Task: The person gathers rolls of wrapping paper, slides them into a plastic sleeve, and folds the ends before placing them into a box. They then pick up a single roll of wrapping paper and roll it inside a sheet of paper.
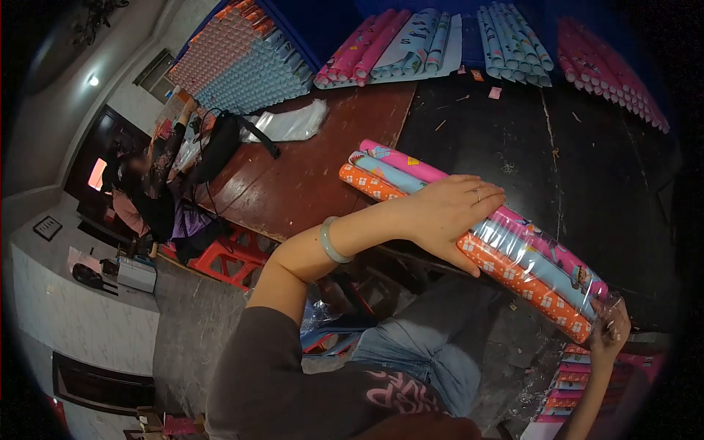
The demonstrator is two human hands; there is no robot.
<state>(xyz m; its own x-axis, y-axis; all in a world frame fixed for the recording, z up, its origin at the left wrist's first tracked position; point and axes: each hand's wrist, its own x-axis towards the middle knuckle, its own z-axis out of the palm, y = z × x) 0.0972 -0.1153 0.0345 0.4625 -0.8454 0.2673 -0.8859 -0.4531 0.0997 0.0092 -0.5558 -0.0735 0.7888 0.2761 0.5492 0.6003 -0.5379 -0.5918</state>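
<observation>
A bundle of wrapping paper rolls in pink, light blue and orange lies slantwise at the near edge of the dark table, inside a clear plastic sleeve. My left hand lies across its middle, fingers over the pink roll and thumb by the orange one, closed around the bundle. At the bundle's lower right end, my right hand pinches the clear plastic sleeve, which is crumpled there. Part of the rolls is hidden under my left hand.
Pink rolls, light blue rolls and more pink rolls line the far side of the dark table. A tall roll stack stands beyond clear plastic bags. Another person works left, near a red stool.
</observation>
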